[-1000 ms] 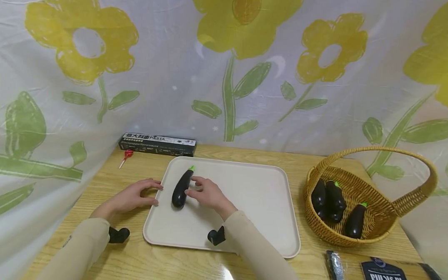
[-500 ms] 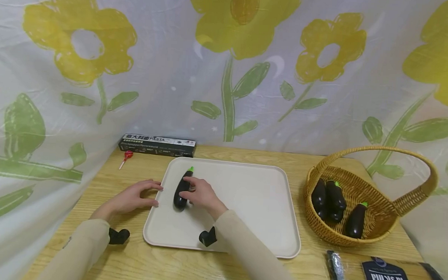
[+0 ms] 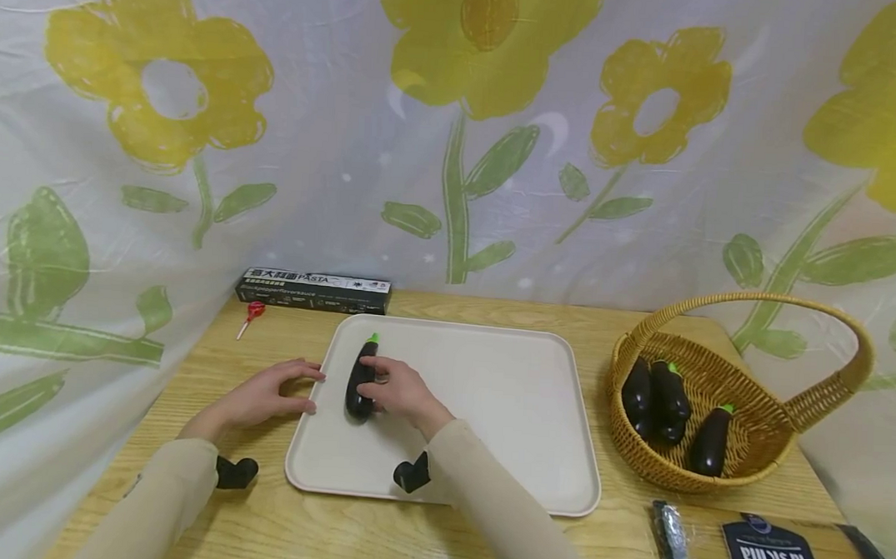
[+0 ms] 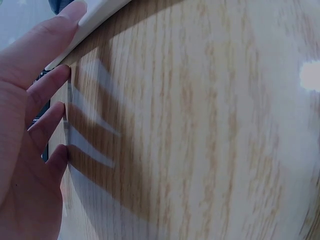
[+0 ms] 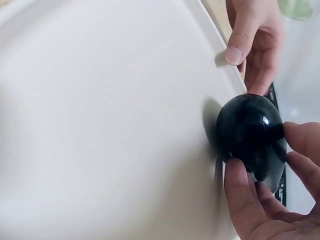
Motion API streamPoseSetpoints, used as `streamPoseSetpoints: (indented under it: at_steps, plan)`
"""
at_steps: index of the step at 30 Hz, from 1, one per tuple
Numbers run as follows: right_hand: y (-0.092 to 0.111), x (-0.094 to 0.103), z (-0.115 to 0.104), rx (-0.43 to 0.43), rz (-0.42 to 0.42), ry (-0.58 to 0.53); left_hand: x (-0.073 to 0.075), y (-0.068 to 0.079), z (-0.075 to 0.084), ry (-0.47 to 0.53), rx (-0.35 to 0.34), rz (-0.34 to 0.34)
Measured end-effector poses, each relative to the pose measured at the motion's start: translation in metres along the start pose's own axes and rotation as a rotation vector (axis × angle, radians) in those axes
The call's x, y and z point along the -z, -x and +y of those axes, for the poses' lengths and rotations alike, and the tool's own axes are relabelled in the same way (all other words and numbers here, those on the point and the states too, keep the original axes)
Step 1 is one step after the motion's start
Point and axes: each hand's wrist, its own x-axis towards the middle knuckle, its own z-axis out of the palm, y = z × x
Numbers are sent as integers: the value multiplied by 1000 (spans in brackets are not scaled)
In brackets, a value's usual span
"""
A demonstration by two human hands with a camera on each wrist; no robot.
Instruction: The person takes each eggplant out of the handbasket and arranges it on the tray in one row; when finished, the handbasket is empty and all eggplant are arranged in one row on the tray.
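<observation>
On the left part of the white tray point(image 3: 487, 423) lies a dark eggplant point(image 3: 357, 386) with a green stem end pointing away from me. My right hand point(image 3: 404, 393) pinches it; the right wrist view shows the thumb and fingers on both sides of the eggplant point(image 5: 247, 125). My left hand point(image 3: 263, 395) is at the tray's left rim, its thumb and fingers spread apart and holding nothing. In the left wrist view, the left hand point(image 4: 30, 125) has its fingertips near the tray's edge, over the wooden table.
A wicker basket point(image 3: 639, 455) with several eggplants point(image 3: 711, 441) stands at the right. In front of it lies a bag of spaghetti point(image 3: 774, 550). At the back left are a black pasta box point(image 3: 314, 290) and a red lollipop point(image 3: 251, 317). A flowered cloth point(image 3: 310, 182) hangs behind the table.
My right hand has moved left onto the eggplant and now grips it. The eggplant has turned slightly, its stem end shifting left. The left hand stays in place.
</observation>
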Motion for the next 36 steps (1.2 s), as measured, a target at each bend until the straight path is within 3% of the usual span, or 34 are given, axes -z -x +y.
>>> streamPoseSetpoints:
  at_steps: [12,22,28,36]
  plan:
    - [4,2,0,-16,-6,-28,1,0,1,18,5,-6]
    - [25,26,7,80,-2,-155,0,0,0,14,-12,1]
    - [71,69,14,138,14,-109,-2,1,1,10,-1,6]
    - [158,154,28,160,102,48,0,1,3,-6,16,4]
